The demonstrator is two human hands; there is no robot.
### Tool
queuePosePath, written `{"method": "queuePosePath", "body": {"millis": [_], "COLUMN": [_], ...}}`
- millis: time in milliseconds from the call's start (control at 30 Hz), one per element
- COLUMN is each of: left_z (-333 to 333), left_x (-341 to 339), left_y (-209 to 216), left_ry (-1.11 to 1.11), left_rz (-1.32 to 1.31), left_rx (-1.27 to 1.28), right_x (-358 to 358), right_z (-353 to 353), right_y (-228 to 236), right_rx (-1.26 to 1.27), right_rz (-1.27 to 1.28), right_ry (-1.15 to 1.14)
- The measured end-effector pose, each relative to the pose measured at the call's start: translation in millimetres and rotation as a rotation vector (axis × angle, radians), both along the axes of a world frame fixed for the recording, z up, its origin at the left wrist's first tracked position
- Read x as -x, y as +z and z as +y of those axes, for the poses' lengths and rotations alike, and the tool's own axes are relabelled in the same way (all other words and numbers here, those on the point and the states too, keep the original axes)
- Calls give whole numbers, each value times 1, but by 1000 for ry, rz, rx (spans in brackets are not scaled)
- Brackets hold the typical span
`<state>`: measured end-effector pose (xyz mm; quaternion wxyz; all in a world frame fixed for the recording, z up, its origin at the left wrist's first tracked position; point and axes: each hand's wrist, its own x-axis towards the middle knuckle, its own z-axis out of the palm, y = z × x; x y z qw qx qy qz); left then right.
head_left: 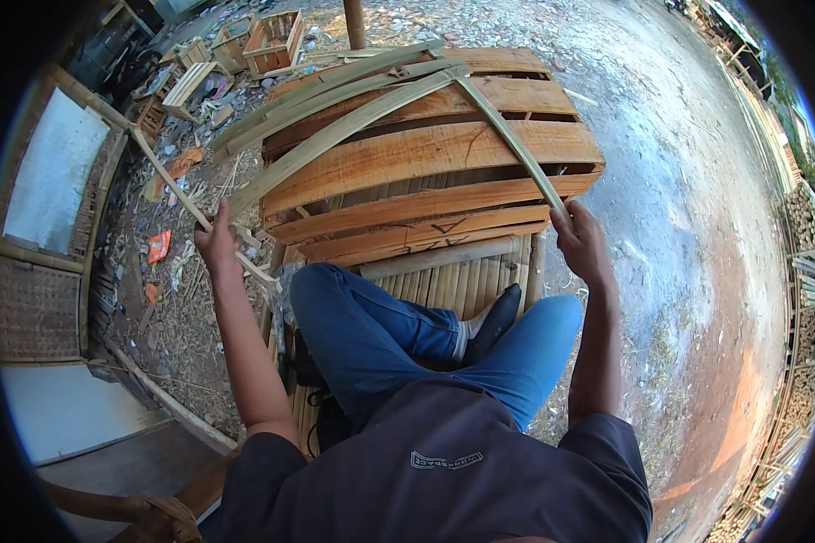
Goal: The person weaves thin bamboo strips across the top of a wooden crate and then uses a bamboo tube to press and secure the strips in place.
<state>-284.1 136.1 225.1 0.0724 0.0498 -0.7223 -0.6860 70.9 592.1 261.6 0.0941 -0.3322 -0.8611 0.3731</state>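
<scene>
My left hand is closed around a thin pale bamboo stick, which slants up to the far left and pokes out below the hand. In my right hand is the near end of a flat greenish bamboo strip. That strip runs up and leftward across a slatted wooden crate in front of me. Several longer bamboo strips lie over the crate's left part and meet near the held strip's far end. Fingertips of both hands are partly hidden.
I sit cross-legged on a bamboo-slat platform. A bamboo tube lies before the crate. Wooden boxes stand far left beyond a post. Litter and shavings cover the left ground. Stacked bamboo poles line the right.
</scene>
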Motion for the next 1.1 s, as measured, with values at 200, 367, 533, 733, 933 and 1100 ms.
{"method": "queuePosePath", "body": {"millis": [200, 367, 533, 733, 933, 1100], "left_z": [5, -19, -23, -8, 1, -5], "left_x": [5, 37, 75, 116, 137, 142], "left_y": [6, 10, 12, 18, 8, 0], "left_ry": [15, -4, -42, -105, -144, -197], "left_rz": [-56, -28, -38, -51, 92, 83], "left_rx": [-269, -344, -380, -309, -48, 155], "right_x": [-6, -26, -45, -50, -48, -47], "right_z": [-15, -57, -122, -141, -129, -122], "right_y": [-23, -33, -21, -23, -9, -5], "right_rx": [57, 96, 253, 385, 309, 287], "right_rz": [92, 195, 209, 243, 194, 190], "right_ry": [-20, -34, -181, -173, -179, -178]}}
